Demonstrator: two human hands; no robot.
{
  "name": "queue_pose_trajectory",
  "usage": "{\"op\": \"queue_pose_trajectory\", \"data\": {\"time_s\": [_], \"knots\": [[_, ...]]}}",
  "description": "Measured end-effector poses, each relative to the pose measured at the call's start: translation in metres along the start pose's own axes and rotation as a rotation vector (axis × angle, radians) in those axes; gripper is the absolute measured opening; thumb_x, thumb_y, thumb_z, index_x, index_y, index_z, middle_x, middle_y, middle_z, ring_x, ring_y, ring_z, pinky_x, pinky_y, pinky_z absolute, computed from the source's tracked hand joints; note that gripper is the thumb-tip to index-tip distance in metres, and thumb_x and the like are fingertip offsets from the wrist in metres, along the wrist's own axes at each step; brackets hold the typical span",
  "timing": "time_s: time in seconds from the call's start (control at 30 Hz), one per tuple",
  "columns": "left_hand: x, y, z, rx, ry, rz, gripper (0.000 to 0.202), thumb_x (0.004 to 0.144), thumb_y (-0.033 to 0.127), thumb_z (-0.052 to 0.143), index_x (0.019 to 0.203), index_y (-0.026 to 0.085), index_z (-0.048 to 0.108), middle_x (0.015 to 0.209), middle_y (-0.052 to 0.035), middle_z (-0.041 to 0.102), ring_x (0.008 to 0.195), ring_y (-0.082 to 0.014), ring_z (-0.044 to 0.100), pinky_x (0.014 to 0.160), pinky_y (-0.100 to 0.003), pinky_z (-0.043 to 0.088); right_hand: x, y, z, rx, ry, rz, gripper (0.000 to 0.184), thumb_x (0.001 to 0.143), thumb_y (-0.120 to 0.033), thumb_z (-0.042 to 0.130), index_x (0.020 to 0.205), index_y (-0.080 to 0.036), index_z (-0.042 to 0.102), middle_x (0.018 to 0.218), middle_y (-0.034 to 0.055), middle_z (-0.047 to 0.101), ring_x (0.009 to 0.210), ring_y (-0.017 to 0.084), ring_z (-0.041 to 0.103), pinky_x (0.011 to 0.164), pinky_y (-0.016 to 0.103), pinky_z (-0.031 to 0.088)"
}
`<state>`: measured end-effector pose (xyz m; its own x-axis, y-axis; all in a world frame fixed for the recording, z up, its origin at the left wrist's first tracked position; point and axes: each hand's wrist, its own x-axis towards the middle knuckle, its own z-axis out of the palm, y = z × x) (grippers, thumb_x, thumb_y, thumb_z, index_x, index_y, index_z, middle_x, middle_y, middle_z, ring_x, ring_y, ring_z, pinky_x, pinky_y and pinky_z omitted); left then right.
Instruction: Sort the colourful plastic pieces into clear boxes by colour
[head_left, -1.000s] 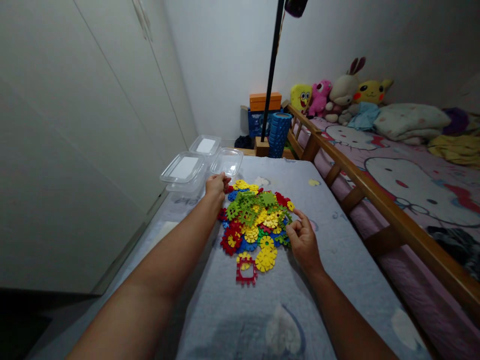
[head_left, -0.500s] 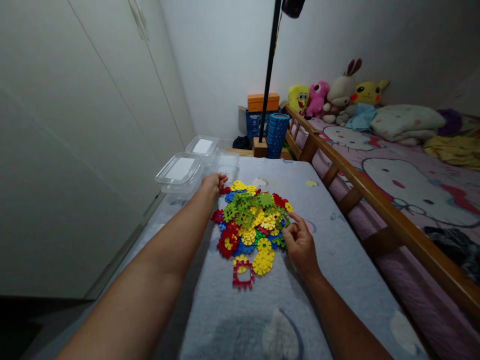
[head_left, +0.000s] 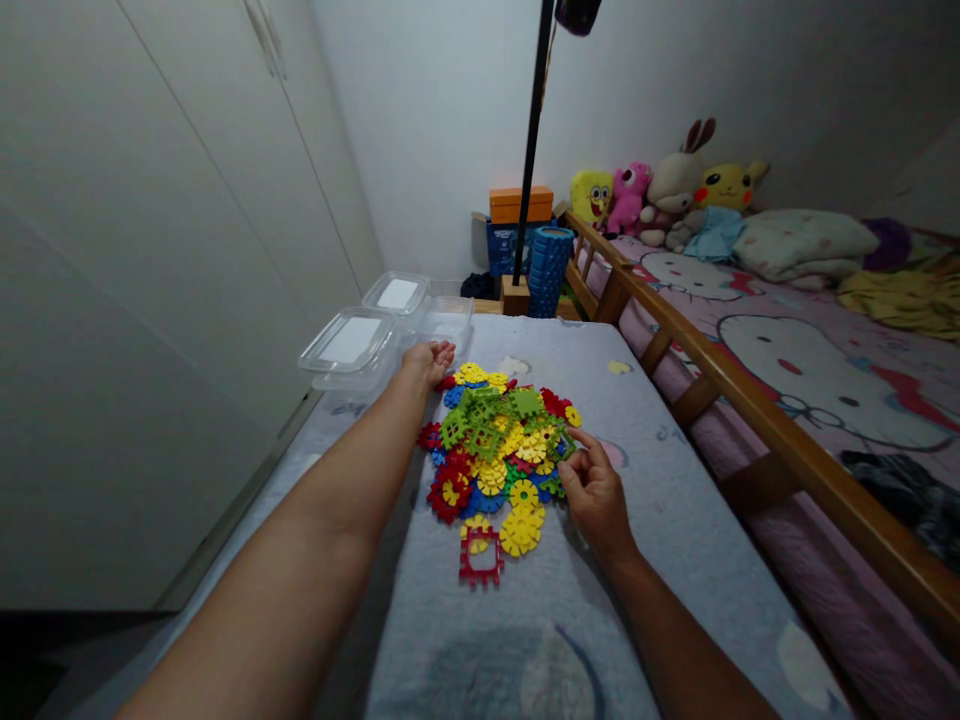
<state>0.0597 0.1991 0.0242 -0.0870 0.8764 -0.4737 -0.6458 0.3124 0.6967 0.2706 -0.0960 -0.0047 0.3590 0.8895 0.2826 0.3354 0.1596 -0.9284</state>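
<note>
A pile of plastic interlocking building pieces lies on the cloth-covered table, with green square pieces [head_left: 484,425], yellow snowflake discs [head_left: 523,528], red pieces [head_left: 450,487] and some blue ones. My right hand [head_left: 598,492] is at the pile's right edge, thumb and index finger closed about a green square piece [head_left: 564,441]. At the pile's far left, my left hand [head_left: 430,362] is turned palm up with its fingers apart, and I see nothing in it. Right behind that hand stands a clear plastic container [head_left: 448,312]. A red square frame [head_left: 481,575] lies at the pile's near end.
Two lidded clear containers, a nearer one [head_left: 349,340] and a farther one [head_left: 397,292], stand at the table's far left. Along the right runs a wooden bed rail [head_left: 690,345]. A black pole [head_left: 529,150] rises beyond the table, beside a blue foam roller [head_left: 550,270].
My left hand has turned and its fingers have opened out. My right hand stays at the pile's right edge, fingers slightly shifted. The whole view has moved a little.
</note>
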Motion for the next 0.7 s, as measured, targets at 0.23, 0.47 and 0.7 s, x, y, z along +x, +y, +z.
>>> {"op": "queue_pose_trajectory", "data": {"time_s": [0.23, 0.47, 0.7], "knots": [[-0.006, 0.0, 0.003, 0.059, 0.021, 0.007, 0.037, 0.084, 0.001, 0.051, 0.115, 0.02, 0.058, 0.118, -0.0107, 0.071, 0.098, -0.0188, 0.073, 0.078, -0.028, 0.054, 0.0, -0.001, 0.0, -0.021, -0.001, 0.004, 0.045, 0.088, -0.03, 0.06, 0.132, -0.019, 0.058, 0.067, -0.0075, 0.047, 0.058, 0.012, 0.046, 0.057, 0.025, 0.037], [-0.012, 0.0, 0.009, 0.197, 0.004, 0.051, 0.03, 0.083, 0.002, 0.049, 0.106, 0.018, 0.06, 0.107, -0.0121, 0.072, 0.095, -0.0182, 0.073, 0.079, -0.028, 0.055, 0.001, -0.002, -0.001, -0.024, 0.004, 0.002, 0.043, 0.087, -0.031, 0.061, 0.129, -0.019, 0.059, 0.067, -0.0075, 0.048, 0.058, 0.012, 0.047, 0.057, 0.025, 0.038], [-0.029, -0.002, -0.012, 0.489, 0.054, 0.31, 0.024, 0.076, 0.009, 0.067, 0.095, 0.023, 0.062, 0.11, -0.0086, 0.072, 0.119, -0.026, 0.064, 0.09, -0.032, 0.053, 0.0, -0.001, -0.001, -0.049, 0.008, 0.0, 0.043, 0.087, -0.03, 0.06, 0.129, -0.018, 0.06, 0.067, -0.0075, 0.047, 0.059, 0.012, 0.047, 0.057, 0.025, 0.038]]}}
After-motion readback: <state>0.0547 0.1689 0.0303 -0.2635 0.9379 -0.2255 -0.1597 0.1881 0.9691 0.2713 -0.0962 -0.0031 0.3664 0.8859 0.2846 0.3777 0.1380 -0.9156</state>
